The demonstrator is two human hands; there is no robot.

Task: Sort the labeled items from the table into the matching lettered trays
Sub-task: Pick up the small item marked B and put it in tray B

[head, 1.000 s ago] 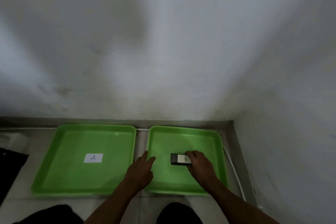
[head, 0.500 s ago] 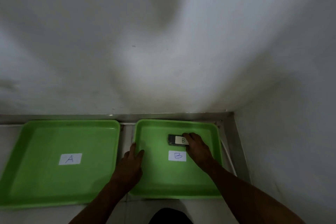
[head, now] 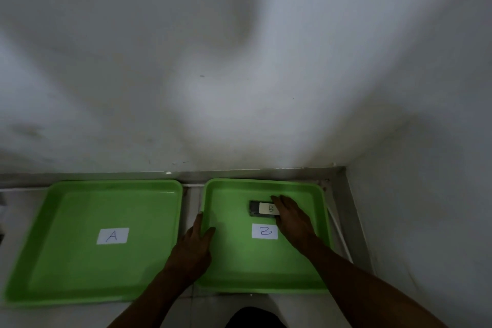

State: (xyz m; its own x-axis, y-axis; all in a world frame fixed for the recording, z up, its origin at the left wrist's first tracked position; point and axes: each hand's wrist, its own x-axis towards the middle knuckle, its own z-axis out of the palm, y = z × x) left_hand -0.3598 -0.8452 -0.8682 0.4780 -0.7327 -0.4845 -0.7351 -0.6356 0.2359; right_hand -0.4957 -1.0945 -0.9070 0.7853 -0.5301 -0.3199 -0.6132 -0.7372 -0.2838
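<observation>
Two green trays lie side by side on a pale surface. The left tray (head: 80,282) has a white label marked A (head: 112,236) and holds nothing else. The right tray (head: 239,269) has a white label marked B (head: 265,231). A small dark block with a B sticker (head: 257,209) lies in the right tray's far half. My right hand (head: 292,218) rests on the block's right end, fingers curled around it. My left hand (head: 195,247) grips the left rim of the right tray.
A white wall rises right behind the trays and another closes in on the right. A metal edge strip (head: 343,194) runs along the back and right side. A white cable (head: 339,231) lies by the right tray.
The view has shifted, so both trays sit lower and more to the left of the picture. The block went from over the B label to the tray's far half, with my right hand on it.
</observation>
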